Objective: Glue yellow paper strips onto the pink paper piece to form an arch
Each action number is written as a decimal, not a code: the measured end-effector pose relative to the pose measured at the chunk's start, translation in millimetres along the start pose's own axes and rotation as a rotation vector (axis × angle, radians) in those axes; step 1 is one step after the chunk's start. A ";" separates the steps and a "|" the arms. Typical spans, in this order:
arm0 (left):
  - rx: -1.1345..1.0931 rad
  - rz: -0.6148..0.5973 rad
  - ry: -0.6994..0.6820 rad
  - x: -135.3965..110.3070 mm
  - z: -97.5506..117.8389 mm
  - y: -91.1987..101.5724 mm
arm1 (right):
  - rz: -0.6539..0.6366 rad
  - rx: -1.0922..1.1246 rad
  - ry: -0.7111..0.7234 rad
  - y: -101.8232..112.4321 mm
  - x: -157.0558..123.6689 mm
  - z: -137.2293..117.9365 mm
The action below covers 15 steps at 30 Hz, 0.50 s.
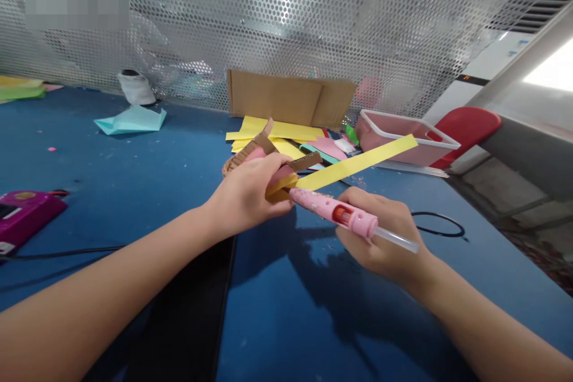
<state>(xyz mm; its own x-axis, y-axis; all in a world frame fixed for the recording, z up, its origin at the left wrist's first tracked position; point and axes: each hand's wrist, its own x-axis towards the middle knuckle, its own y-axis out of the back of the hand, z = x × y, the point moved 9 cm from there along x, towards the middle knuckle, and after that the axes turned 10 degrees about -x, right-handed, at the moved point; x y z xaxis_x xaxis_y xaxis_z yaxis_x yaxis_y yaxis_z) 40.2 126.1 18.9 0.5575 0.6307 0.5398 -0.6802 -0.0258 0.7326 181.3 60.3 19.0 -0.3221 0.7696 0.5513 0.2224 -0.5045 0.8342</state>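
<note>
My left hand (250, 188) is closed around a small cardboard piece (257, 149) with pink parts, held above the blue table. A long yellow paper strip (358, 162) runs from under my left fingers out to the right, its near end folded or curled. In my right hand (385, 227) is a pink glue gun (333, 210) with a clear glue stick (396, 239) poking from its back end. The gun's nozzle points left at the yellow paper beside my left fingertips. Whether the tip touches the paper is hard to tell.
Yellow sheets (286, 129) and coloured paper lie behind my hands, before a standing cardboard panel (290, 97). A pink basket (394, 146) stands at right, a purple device (29, 218) at left. Light-blue folded paper (131, 121) lies back left. A black cable (441, 215) curls at right.
</note>
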 end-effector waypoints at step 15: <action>0.025 0.004 0.002 0.0 0.4 0.2 | 0.086 -0.050 0.040 5.4 0.1 -7.6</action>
<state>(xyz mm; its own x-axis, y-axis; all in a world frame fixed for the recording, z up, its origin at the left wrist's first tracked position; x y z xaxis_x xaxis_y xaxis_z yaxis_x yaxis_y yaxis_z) 40.3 125.8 19.3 0.5537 0.6319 0.5424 -0.6704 -0.0482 0.7405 175.4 54.6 23.7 -0.3406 0.7070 0.6198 0.2045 -0.5877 0.7828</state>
